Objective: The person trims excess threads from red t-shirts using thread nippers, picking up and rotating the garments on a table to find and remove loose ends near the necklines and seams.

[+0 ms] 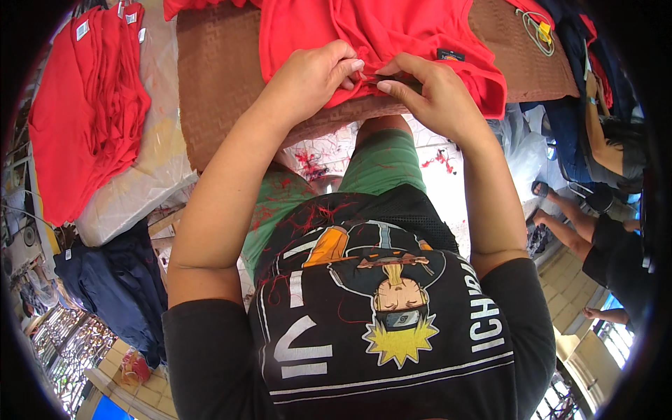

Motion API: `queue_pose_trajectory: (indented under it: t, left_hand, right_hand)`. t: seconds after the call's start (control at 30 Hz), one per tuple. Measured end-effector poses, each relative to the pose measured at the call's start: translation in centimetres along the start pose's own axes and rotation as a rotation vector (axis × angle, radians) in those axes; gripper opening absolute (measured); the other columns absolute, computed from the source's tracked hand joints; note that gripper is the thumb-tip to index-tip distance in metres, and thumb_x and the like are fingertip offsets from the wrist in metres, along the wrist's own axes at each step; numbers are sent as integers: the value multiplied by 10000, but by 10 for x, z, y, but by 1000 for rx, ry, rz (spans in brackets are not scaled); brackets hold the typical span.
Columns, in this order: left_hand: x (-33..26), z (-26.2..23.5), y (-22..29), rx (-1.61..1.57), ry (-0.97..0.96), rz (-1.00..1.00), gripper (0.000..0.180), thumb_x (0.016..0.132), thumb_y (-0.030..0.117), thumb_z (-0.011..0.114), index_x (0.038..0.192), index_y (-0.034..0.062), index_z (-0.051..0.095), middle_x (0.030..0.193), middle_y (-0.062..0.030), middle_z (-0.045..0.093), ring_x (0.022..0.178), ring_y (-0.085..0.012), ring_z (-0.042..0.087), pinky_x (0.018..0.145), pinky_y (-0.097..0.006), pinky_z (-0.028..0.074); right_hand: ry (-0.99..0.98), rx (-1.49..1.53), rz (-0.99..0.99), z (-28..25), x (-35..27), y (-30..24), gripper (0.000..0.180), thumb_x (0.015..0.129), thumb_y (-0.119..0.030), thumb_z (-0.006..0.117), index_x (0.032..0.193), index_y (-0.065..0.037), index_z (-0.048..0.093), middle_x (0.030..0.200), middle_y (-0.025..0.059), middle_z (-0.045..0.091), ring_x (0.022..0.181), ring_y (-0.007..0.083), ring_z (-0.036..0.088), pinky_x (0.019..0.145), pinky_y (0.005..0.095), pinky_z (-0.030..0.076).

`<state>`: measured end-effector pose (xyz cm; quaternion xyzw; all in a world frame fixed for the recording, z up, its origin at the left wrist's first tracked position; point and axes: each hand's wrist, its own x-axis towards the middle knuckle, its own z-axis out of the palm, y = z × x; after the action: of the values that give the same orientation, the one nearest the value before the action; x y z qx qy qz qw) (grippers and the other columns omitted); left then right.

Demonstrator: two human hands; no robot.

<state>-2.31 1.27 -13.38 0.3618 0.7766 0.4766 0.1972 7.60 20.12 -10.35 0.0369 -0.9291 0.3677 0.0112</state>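
Note:
A red garment (392,31) with a small dark label lies across the brown patterned cloth of the table in front of me. My left hand (315,77) is closed on a gathered fold of its near edge, thumb against the fingers. Just to the right, my right hand (434,94) pinches the same edge between thumb and forefinger. The two sets of fingertips nearly meet. A dark sliver shows by the right fingertips; whether it is a small tool or a shadow I cannot tell.
A stack of red garments (91,105) lies on a plastic-wrapped surface at left, with dark navy clothing (115,287) below it. A cord with a yellow tag (542,31) sits at the table's far right. Red thread scraps (311,162) litter the floor. Other people (612,259) are at right.

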Motion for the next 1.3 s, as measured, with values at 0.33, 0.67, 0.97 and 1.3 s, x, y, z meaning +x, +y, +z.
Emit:
queue_pose_trajectory:
  t: [0.33,0.67,0.97,1.3]
  left_hand:
    - [0,3,3,120,14,25,191,948,190,573,974,3,597,835,-106,695,767,-183,684,701,-309,535]
    - [-1,6,7,101,34,-18,181,958,178,556,981,3,598,852,-93,702,754,-164,671,705,-303,536]
    - [-1,7,1,4,107,35,194,934,188,586,949,-5,603,815,-127,700,734,-221,694,651,-333,537]
    - [-5,-4,11,27,106,395,338,964,300,545,791,20,620,786,-108,637,747,-194,616,734,-314,489]
  right_hand:
    - [-12,-107,-97,2,10,0,177,825,-223,662,907,-69,630,775,133,666,764,339,644,661,429,486]
    - [-63,-239,-66,-3,6,-2,153,829,-223,648,899,-88,628,769,114,664,765,334,641,653,432,485]
    - [15,-117,-119,5,3,11,186,841,-242,651,940,-89,617,837,111,656,801,328,642,674,425,491]
    - [16,-142,-186,4,6,1,188,840,-245,653,922,-81,618,873,101,638,797,312,638,680,421,497]
